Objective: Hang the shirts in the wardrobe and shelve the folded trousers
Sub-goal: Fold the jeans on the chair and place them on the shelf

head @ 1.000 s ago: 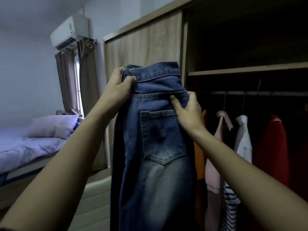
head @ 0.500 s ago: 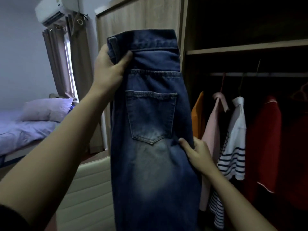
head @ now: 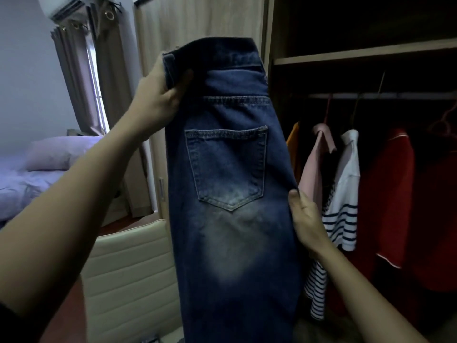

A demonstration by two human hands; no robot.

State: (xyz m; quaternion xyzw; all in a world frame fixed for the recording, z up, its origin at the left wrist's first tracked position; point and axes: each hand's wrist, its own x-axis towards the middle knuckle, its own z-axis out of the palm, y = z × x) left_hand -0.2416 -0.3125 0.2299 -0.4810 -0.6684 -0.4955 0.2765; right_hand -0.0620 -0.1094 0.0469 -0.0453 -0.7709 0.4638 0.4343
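Note:
A pair of dark blue jeans hangs lengthwise in front of me, back pocket facing me, lower legs running out of the frame. My left hand grips the waistband at its top left corner. My right hand pinches the right edge just below the pocket. In the open wardrobe to the right, an orange shirt, a pink shirt, a white striped shirt and a red shirt hang on the rail. Above the rail runs a wooden shelf.
The wardrobe's sliding door stands behind the jeans. A cream padded chair back is low at the left. A bed with a lilac pillow, curtains and an air conditioner lie further left.
My right hand slid down from the waistband to the right edge below the pocket. The jeans now hang straighter, and my view has turned towards the wardrobe interior.

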